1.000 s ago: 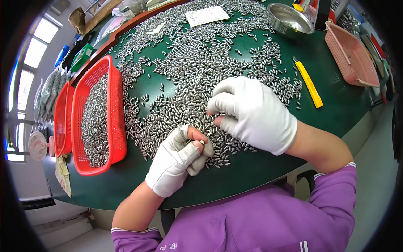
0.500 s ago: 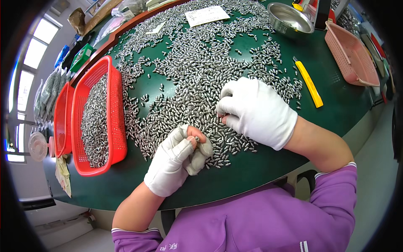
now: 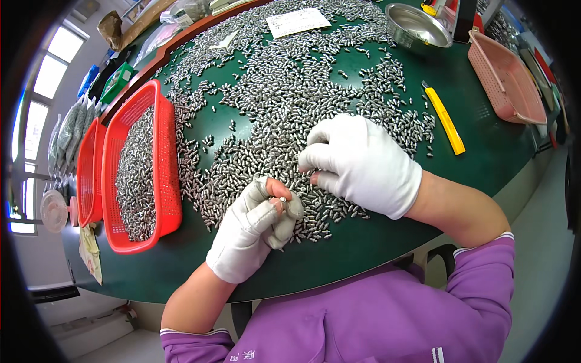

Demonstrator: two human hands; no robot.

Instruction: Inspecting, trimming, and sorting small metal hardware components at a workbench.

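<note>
A white glove with bare thumb and forefinger tips covers my left hand (image 3: pixel 251 227), which pinches a small silvery metal part (image 3: pixel 282 199) at the near edge of the pile. To its right, my right hand (image 3: pixel 357 163), gloved in white too, hovers over the small metal parts (image 3: pixel 272 121) strewn across the green table (image 3: pixel 393 236). Its fingers are curled with the tips drawn together, and whatever may be between them is hidden. A red plastic basket (image 3: pixel 169 199), heaped with the same small parts, stands left of my left hand.
Another red basket (image 3: pixel 91 175) sits at the far left, near a small fan (image 3: pixel 54 210). A yellow utility knife (image 3: pixel 446 121) lies to the right. Farther back are a steel bowl (image 3: pixel 417 25), a pink basket (image 3: pixel 505 78) and a white paper (image 3: pixel 298 22) on the parts.
My right hand has shifted a little left, toward my left hand. My left hand still pinches the metal part, which now shows a brighter end.
</note>
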